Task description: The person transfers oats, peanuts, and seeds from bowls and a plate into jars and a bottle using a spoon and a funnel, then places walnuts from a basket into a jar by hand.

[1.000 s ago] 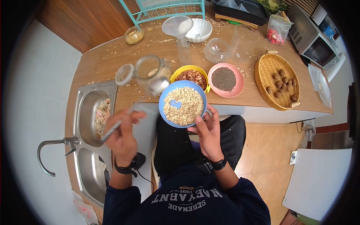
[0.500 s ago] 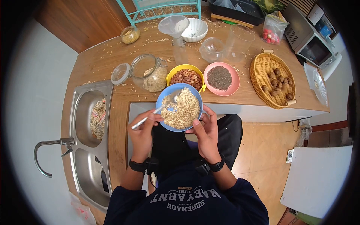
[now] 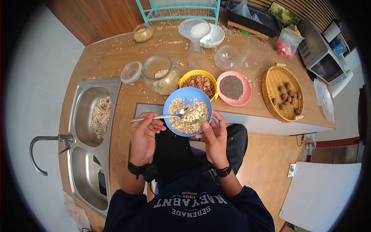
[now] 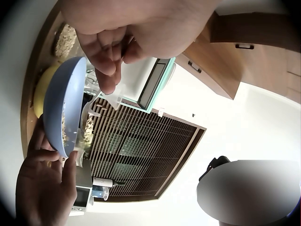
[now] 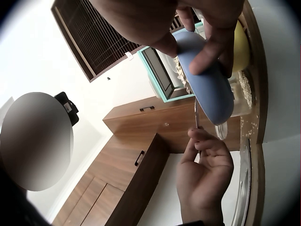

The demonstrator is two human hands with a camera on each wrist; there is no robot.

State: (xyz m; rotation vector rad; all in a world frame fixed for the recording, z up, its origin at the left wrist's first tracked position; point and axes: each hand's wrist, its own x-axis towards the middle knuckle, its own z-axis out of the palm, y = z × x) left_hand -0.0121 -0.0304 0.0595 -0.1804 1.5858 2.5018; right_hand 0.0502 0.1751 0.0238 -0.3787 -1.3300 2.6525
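Observation:
In the head view my left hand [image 3: 143, 137] pinches the patterned handle of a metal fork [image 3: 160, 116]. Its head dips among the oat flakes [image 3: 191, 120] inside a blue bowl [image 3: 169, 101]. My right hand [image 3: 215, 141] grips the bowl's near right rim, thumb over the edge and fingers beneath. From the right wrist view, the bowl's outer wall [image 5: 214, 94] shows between those fingers and thumb. Close beyond the bowl stands a yellow bowl of nuts [image 3: 199, 84]. A pink plate [image 3: 247, 92] of small dark seeds lies to its right.
An open glass jar [image 3: 162, 79] of oats, a funnel on a bottle [image 3: 195, 34] and clear containers [image 3: 227, 58] stand on the counter. A wicker tray [image 3: 270, 91] holds walnuts at right. The double sink [image 3: 83, 116] lies left. Flakes are scattered on the worktop.
My left hand swung in from the left, bringing the fork down into the blue bowl. The flakes have shifted, with the bare patch disturbed. My right hand keeps its grip on the bowl.

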